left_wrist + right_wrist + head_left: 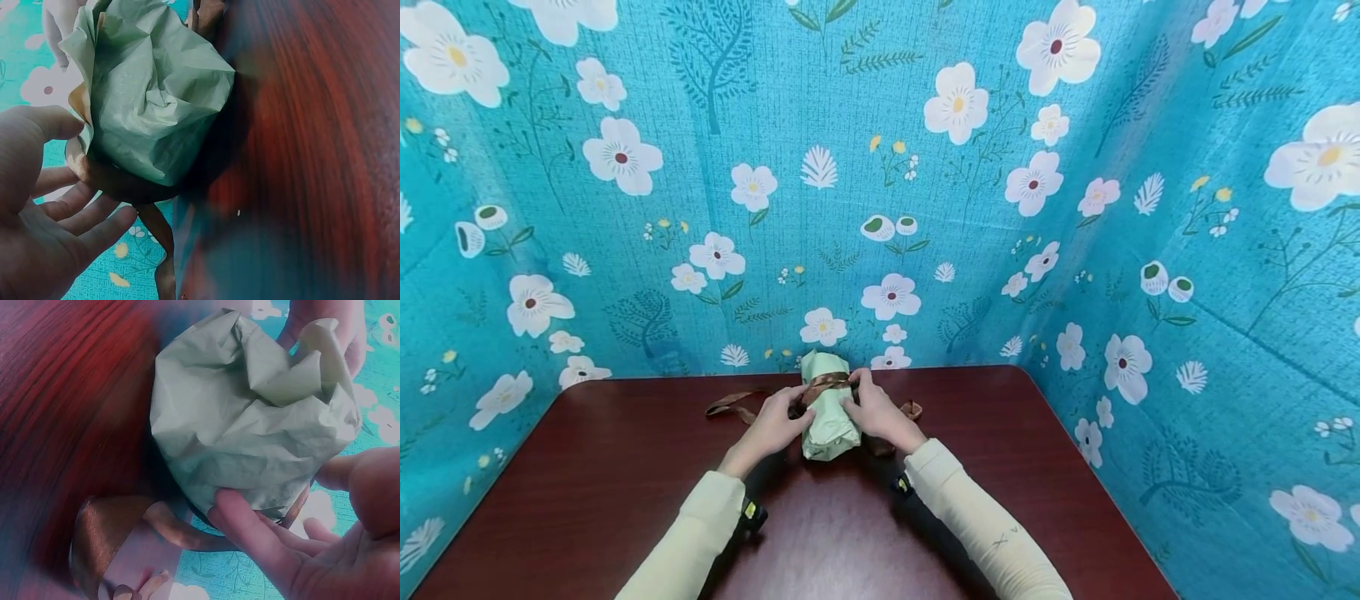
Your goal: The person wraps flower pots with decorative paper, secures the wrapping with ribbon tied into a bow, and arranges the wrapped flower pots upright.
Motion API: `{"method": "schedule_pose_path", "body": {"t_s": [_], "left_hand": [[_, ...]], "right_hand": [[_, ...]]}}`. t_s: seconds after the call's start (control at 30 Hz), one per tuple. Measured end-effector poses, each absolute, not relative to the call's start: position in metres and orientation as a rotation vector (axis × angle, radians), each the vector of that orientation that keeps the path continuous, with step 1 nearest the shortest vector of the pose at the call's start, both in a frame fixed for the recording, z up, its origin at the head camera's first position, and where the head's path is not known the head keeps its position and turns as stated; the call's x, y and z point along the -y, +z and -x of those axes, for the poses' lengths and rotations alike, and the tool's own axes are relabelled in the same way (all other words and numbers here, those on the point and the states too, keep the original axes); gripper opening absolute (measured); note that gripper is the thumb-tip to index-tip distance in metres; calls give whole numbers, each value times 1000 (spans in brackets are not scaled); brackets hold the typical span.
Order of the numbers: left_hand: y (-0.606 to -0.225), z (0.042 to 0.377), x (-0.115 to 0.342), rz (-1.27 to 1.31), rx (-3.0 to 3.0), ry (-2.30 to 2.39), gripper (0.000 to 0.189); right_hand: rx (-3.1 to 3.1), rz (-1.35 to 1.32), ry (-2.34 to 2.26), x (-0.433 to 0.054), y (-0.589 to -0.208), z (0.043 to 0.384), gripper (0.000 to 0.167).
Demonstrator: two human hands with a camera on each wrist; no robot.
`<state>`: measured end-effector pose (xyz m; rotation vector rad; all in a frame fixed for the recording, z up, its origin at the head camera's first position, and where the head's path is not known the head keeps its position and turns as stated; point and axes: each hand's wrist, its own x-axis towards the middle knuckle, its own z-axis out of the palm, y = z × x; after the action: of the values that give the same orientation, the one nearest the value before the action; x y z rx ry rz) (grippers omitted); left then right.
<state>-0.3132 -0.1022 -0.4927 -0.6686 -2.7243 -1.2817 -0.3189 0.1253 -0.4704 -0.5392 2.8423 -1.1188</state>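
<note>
A parcel in crumpled pale green paper lies near the table's far edge, its near end creased and folded. Around its middle runs a shiny brown ribbon, with loose lengths out to both sides. My left hand is at the parcel's left side, thumb against the paper and the ribbon between thumb and fingers. At the right side, my right hand has one digit on the paper and holds the ribbon among its fingers. The parcel's underside is hidden.
The dark red-brown wooden table reaches back to a blue flowered cloth that hangs close behind the parcel. A loose ribbon end lies on the left, and a ribbon loop on the right.
</note>
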Motion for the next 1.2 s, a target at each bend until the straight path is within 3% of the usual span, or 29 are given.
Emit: {"method": "schedule_pose_path", "body": {"t_s": [0.17,0.43,0.9,1.2], "left_hand": [[-491,313,99,657,2713,-1288,59],[-495,313,94,613,2704,-1268,64],[-499,314,96,613,2703,-1305,58],[-498,316,97,615,2681,-1210,55]], "right_hand": [[-2852,591,-1091,-129,-473,322,39],[-2877,586,-1089,-131,-473,322,15],[-2935,533,-1080,-135,-476,329,36],[-3101,580,-993,-137,-474,338,14]]}}
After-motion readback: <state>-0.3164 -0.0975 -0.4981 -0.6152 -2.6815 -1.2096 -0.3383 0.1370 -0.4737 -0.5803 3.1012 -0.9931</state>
